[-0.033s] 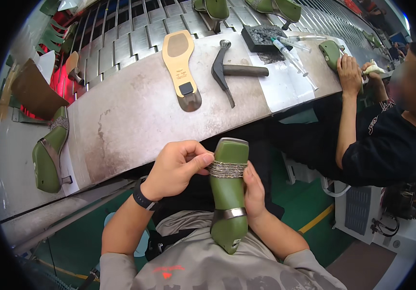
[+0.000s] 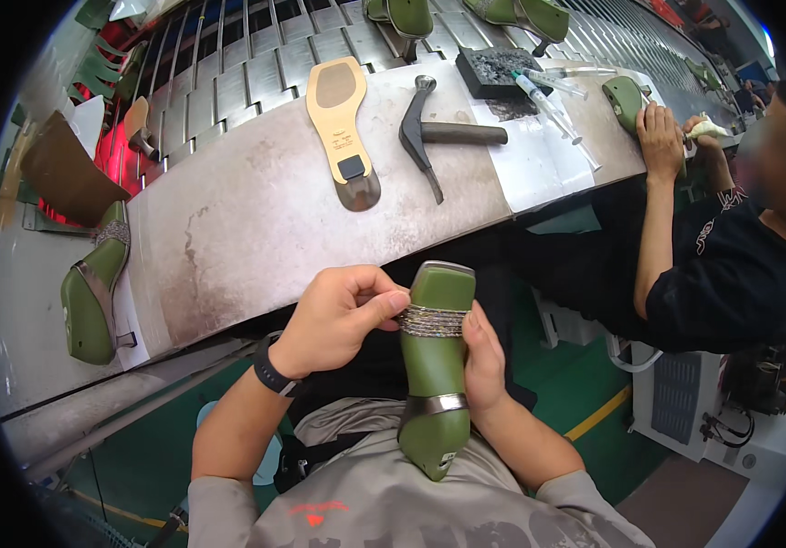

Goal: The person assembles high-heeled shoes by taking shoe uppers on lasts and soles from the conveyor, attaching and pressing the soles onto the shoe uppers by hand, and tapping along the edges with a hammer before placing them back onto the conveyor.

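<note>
Upright in front of my torso is a green shoe last (image 2: pixel 434 365), its square toe end pointing away from me. A sandal is built on it, with a glittery multi-strand strap (image 2: pixel 436 321) across the front and a narrow metallic strap (image 2: pixel 437 403) lower down. My left hand (image 2: pixel 352 315) pinches the left edge of the glittery strap between thumb and forefinger. Along the last's right side, my right hand (image 2: pixel 484 361) grips it, thumb by the strap's right end; its other fingers are mostly hidden behind.
On the worktable (image 2: pixel 247 219) lie a hammer (image 2: pixel 457 133), a tan insole (image 2: pixel 336 119), a dark block (image 2: pixel 502 73) and several syringes (image 2: pixel 548 105) by white paper. Another sandal on a green last (image 2: pixel 91 310) stands left. A co-worker (image 2: pixel 712 237) handles a green last at right.
The last's toe end and both my hands have shifted very slightly to the right. My grip looks the same.
</note>
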A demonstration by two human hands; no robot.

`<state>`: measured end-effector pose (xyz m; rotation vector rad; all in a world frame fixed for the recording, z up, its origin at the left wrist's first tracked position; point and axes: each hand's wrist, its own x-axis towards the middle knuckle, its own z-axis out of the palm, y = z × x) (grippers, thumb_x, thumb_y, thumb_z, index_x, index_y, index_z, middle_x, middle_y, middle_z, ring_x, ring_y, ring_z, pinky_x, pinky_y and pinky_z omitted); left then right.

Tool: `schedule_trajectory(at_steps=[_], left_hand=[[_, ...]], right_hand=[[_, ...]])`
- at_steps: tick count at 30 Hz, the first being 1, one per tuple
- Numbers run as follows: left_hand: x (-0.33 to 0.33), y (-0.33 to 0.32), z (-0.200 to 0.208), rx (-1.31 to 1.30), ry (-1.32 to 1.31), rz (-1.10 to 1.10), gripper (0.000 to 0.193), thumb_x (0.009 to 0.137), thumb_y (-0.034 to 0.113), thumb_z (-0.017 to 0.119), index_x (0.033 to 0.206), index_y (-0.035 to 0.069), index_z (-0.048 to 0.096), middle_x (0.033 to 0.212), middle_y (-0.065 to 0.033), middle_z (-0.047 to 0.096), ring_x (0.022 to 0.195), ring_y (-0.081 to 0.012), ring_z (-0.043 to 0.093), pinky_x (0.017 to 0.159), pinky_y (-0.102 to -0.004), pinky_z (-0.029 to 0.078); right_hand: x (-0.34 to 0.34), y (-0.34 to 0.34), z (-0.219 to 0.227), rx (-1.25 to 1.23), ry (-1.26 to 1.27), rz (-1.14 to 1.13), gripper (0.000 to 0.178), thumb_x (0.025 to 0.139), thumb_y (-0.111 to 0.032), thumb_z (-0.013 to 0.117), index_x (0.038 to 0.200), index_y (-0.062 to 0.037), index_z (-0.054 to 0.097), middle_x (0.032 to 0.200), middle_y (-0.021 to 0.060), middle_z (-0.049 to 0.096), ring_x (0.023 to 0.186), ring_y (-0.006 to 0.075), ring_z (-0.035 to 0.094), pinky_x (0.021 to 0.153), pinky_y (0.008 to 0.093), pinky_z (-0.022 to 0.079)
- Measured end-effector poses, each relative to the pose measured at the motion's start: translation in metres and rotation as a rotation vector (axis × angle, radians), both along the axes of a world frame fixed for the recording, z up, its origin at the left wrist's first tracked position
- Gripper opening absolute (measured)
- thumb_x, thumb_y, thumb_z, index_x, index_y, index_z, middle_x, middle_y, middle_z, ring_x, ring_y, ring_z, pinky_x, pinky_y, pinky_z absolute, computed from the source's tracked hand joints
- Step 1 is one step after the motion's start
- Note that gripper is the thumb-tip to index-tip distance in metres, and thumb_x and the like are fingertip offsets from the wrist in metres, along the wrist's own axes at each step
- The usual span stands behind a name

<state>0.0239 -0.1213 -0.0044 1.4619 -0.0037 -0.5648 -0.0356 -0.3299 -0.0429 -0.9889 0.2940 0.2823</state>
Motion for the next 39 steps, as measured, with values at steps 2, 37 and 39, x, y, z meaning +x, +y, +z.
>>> schedule_trajectory(at_steps=[2, 37, 39], left_hand=[[0.004, -0.005, 0.002, 0.007, -0.001, -0.011, 0.021, 0.106, 0.016, 0.070, 0.104, -0.005, 0.073, 0.097, -0.0081, 0.077, 0.087, -0.0113, 0.073, 0.076, -0.0274, 0.062], [-0.048, -0.041, 0.012, 0.130, -0.168, -0.156, 0.081, 0.084, 0.055, 0.088, 0.128, -0.007, 0.060, 0.106, -0.0233, 0.077, 0.097, -0.0379, 0.078, 0.086, -0.0409, 0.060], [-0.050, -0.040, 0.010, 0.233, -0.265, -0.093, 0.076, 0.081, 0.053, 0.091, 0.117, -0.007, 0.061, 0.098, -0.0241, 0.076, 0.089, -0.0398, 0.078, 0.079, -0.0421, 0.061]], right_hand=[[0.011, -0.013, 0.012, 0.125, 0.014, 0.097, 0.038, 0.113, -0.032, 0.055, 0.136, -0.0017, 0.059, 0.123, 0.0104, 0.070, 0.105, 0.0156, 0.070, 0.089, 0.0326, 0.059], [0.046, -0.041, 0.053, 0.033, -0.256, 0.098, 0.111, 0.080, -0.063, 0.089, 0.152, 0.0079, 0.045, 0.147, 0.0252, 0.060, 0.138, 0.0404, 0.059, 0.114, 0.0548, 0.052], [0.043, -0.044, 0.052, 0.040, -0.258, 0.105, 0.103, 0.081, -0.059, 0.090, 0.149, 0.0081, 0.049, 0.143, 0.0214, 0.063, 0.133, 0.0334, 0.063, 0.113, 0.0481, 0.052]])
